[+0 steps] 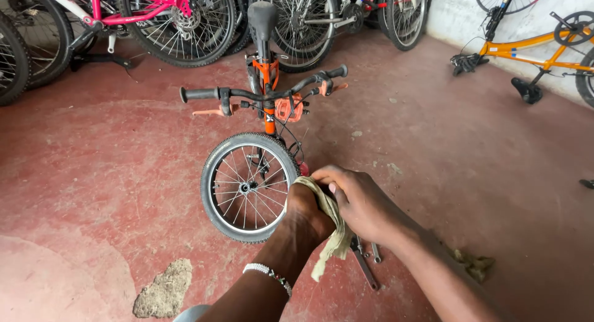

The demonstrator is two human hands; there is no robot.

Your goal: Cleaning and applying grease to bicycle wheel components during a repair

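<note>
Beige rag (pixel 328 226): 1 | hands: 2, both gripping | wrenches (pixel 366 260): 2

Red floor (pixel 93 173) is pretty scuffed, with a broken patch (pixel 164 289) at lower left. Pink bike (pixel 142 12) plus more bikes (pixel 334 19) parked along the top. Orange bike (pixel 532 50) lying upper right. Wrenches (pixel 365 263) and a crumpled rag (pixel 475 263) on the floor, lower middle.
</note>
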